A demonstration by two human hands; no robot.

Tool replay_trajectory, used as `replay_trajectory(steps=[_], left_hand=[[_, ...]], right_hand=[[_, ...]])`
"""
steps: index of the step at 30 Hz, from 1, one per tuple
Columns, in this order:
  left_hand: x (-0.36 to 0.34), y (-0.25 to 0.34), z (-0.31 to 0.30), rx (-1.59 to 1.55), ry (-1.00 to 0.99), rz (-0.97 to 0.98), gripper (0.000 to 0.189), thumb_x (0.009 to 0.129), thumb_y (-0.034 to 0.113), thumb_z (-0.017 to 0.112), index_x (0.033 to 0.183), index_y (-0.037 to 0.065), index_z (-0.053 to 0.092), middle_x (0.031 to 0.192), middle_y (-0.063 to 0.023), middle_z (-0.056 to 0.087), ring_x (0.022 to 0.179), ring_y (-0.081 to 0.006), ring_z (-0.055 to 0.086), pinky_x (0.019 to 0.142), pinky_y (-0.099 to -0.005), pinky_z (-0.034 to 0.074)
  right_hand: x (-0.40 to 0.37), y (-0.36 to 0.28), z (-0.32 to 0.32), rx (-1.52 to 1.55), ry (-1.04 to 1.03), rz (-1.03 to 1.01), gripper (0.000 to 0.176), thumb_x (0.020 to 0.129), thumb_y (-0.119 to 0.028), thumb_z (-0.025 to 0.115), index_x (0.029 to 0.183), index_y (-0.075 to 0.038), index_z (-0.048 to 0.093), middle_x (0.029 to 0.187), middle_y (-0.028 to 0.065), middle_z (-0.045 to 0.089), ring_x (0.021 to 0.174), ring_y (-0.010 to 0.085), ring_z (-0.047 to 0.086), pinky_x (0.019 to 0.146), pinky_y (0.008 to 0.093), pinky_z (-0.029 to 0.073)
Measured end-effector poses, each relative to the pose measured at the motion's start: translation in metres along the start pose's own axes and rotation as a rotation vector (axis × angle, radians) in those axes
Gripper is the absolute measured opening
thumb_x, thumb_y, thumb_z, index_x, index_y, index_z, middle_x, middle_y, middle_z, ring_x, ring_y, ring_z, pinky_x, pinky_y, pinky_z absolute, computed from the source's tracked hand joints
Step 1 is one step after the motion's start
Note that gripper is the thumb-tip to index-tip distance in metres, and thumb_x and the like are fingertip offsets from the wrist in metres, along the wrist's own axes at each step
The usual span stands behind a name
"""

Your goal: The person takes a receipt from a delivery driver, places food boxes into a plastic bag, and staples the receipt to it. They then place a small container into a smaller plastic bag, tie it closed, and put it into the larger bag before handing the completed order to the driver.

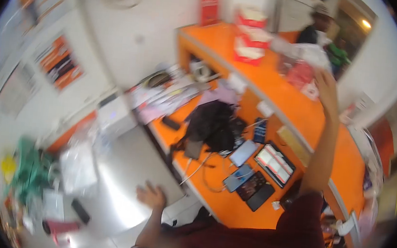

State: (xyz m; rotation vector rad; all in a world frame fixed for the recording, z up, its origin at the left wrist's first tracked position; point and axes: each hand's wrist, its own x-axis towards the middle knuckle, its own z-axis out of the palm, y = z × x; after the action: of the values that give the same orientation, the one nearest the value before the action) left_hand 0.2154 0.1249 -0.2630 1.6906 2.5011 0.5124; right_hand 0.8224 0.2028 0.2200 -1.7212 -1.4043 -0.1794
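Note:
My right hand (325,90) reaches far out over the raised orange counter, its fingers stretched out, blurred, and right at the edge of a red and white plastic bag (302,76). The bag stands on the counter top, with clear or whitish plastic at its upper end. Low on the left, my left hand (151,196) has its fingers spread above the edge of a shiny metal table (126,165), holding nothing. Between my arms lies the lower orange desk (193,182), with a lit tablet (275,164) and several phones (244,153) on it.
A person (316,30) in a cap is beyond the counter. Red and white boxes (251,36) are stacked on it. A black bag (212,125), cables and papers (168,95) crowd the desk. Clear plastic bags (79,168) and a green bag (29,166) are at left.

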Motion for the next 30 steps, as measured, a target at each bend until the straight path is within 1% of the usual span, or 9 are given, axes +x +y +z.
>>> replay_trajectory(steps=[3,8,11,13,15,19,22,26,30], left_hand=[[-0.013,-0.048,-0.048,-0.579,-0.001,0.364,0.038,0.091,0.026,0.064,0.125,0.009,0.062,0.133,-0.0210,0.057,0.128,-0.0394,0.049,0.110,-0.0535,0.034],[-0.112,-0.196,-0.115,-0.632,-0.132,0.137,0.022,0.090,0.008,0.061,0.110,0.006,0.069,0.101,-0.0175,0.069,0.096,-0.0368,0.066,0.086,-0.0417,0.053],[-0.208,-0.347,-0.098,-0.779,-0.104,-0.506,0.024,0.093,0.016,0.059,0.112,0.005,0.067,0.102,-0.0161,0.071,0.091,-0.0274,0.070,0.081,-0.0381,0.055],[-0.290,-0.473,-0.068,-0.880,-0.203,-1.354,0.035,0.093,0.030,0.058,0.117,0.006,0.065,0.092,-0.0159,0.071,0.091,-0.0291,0.070,0.081,-0.0397,0.055],[-0.357,-0.548,-0.103,-0.927,-0.128,-1.572,0.035,0.094,0.033,0.057,0.112,0.005,0.064,0.088,-0.0155,0.069,0.082,-0.0306,0.070,0.068,-0.0418,0.055],[-0.446,-0.644,-0.151,-0.550,-0.231,-1.576,0.028,0.097,0.033,0.058,0.109,0.008,0.061,0.085,-0.0122,0.065,0.069,-0.0289,0.066,0.052,-0.0386,0.052],[-0.460,-0.643,-0.210,-1.361,0.310,-1.514,0.026,0.098,0.033,0.059,0.115,0.013,0.056,0.088,-0.0107,0.065,0.072,-0.0256,0.064,0.058,-0.0414,0.053],[-0.492,-0.635,-0.197,-1.008,0.505,-1.539,0.023,0.101,0.033,0.056,0.102,0.010,0.058,0.087,-0.0085,0.067,0.063,-0.0211,0.063,0.052,-0.0363,0.050],[-0.514,-0.560,-0.171,-1.263,0.578,-1.895,0.037,0.098,0.033,0.051,0.118,0.005,0.066,0.102,-0.0141,0.069,0.094,-0.0244,0.065,0.077,-0.0421,0.054]], right_hand=[[-0.155,-0.082,0.034,0.318,-0.384,0.040,0.032,0.103,-0.032,0.056,0.096,-0.003,0.065,0.074,0.0054,0.056,0.075,0.0204,0.056,0.074,0.0351,0.047],[-0.400,-0.146,0.215,0.812,-0.774,0.698,0.035,0.105,-0.040,0.053,0.079,-0.016,0.051,0.057,-0.0062,0.042,0.044,0.0054,0.042,0.038,0.0221,0.031],[-0.521,-0.315,0.267,0.745,-1.173,0.467,0.035,0.105,-0.036,0.053,0.087,-0.007,0.064,0.065,-0.0005,0.059,0.047,0.0043,0.045,0.040,0.0221,0.035],[-0.560,-0.398,0.279,0.774,-1.494,0.252,0.035,0.104,-0.033,0.054,0.097,-0.003,0.070,0.071,0.0029,0.066,0.050,0.0052,0.048,0.042,0.0222,0.037],[-0.584,-0.453,0.292,0.688,-1.950,0.123,0.034,0.104,-0.029,0.054,0.105,0.000,0.072,0.075,0.0049,0.069,0.053,0.0064,0.051,0.045,0.0224,0.040],[-0.604,-0.570,0.336,0.747,-1.970,-0.147,0.030,0.104,-0.025,0.055,0.108,0.000,0.071,0.077,0.0034,0.069,0.062,0.0059,0.055,0.055,0.0227,0.045],[-0.625,-0.673,0.352,0.905,-2.095,-0.288,0.030,0.104,-0.024,0.054,0.111,0.000,0.069,0.083,0.0037,0.070,0.069,0.0063,0.057,0.062,0.0234,0.048],[-0.733,-0.802,0.387,1.095,-2.100,-0.306,0.030,0.105,-0.024,0.052,0.120,-0.001,0.064,0.094,0.0048,0.069,0.079,0.0084,0.060,0.072,0.0253,0.050],[-0.842,-0.895,0.503,1.045,-1.252,-0.216,0.026,0.100,-0.010,0.051,0.120,0.002,0.061,0.106,0.0150,0.070,0.094,0.0242,0.066,0.085,0.0372,0.051]])
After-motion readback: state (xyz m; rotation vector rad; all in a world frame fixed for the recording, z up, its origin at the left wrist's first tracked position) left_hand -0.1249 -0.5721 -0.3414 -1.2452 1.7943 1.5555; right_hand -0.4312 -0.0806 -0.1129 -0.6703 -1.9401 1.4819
